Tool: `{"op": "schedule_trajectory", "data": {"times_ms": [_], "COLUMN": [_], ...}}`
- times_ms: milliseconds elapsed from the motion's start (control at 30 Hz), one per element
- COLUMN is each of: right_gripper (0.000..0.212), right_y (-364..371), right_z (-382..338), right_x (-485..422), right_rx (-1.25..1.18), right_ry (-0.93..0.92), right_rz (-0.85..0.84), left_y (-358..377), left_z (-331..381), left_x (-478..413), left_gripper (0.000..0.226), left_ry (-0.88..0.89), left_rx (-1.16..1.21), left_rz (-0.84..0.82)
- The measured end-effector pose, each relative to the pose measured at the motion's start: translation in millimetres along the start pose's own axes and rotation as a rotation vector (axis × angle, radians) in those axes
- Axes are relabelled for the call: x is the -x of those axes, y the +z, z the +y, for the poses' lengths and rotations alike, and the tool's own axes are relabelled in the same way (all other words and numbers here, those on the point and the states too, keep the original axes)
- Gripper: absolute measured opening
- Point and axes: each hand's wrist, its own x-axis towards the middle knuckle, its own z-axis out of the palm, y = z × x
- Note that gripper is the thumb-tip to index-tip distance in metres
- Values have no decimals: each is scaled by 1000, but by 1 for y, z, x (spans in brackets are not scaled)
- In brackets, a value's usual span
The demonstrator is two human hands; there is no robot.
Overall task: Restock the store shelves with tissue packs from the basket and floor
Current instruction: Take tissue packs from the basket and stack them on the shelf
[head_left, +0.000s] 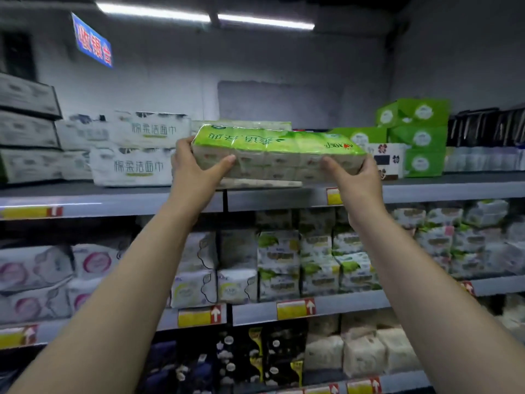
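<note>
Green-topped tissue pack (277, 150) is what we are gripping endwise, left hand (196, 166) and right hand (355, 177) curled round it, levelling it above the top shelf (142, 199).

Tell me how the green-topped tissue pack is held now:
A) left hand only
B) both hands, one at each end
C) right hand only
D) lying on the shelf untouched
B: the left hand and the right hand each grip one end of the green-topped tissue pack, level with the top shelf.
</note>
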Motion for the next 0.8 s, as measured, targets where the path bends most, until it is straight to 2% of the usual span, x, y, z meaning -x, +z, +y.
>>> {"op": "schedule_trajectory", "data": {"times_ms": [67,167,233,300,367,433,567,800], "right_gripper": [63,77,87,81,70,75,86,87], "right_y": [25,57,73,87,99,109,124,134], "right_z": [0,5,9,14,21,27,32,34], "right_x": [-16,-38,-52,-63,-72,-81,-97,-103], "right_rx": [16,76,122,160,206,246,298,425], "right_ry": [-19,-24,-21,-14,-7,19,48,71], "right_rz": [-37,-73,-73,-82,-107,-125,-114,-108], "left_y": [-8,-16,-16,-13,-10,-7,1,4], "left_z": [-8,-22,-26,-33,-46,-61,-79,-75], "left_x": [-22,-53,-68,-80,-88,-92,-100,-112], "left_gripper": [79,77,65,48,54,64,51,51], "left_ry": [7,-5,-28,-30,-42,-68,-88,-115], "left_rx": [-21,-68,-89,-120,-156,-142,-246,-387], "left_rz": [38,60,58,72,76,70,89,75]}}
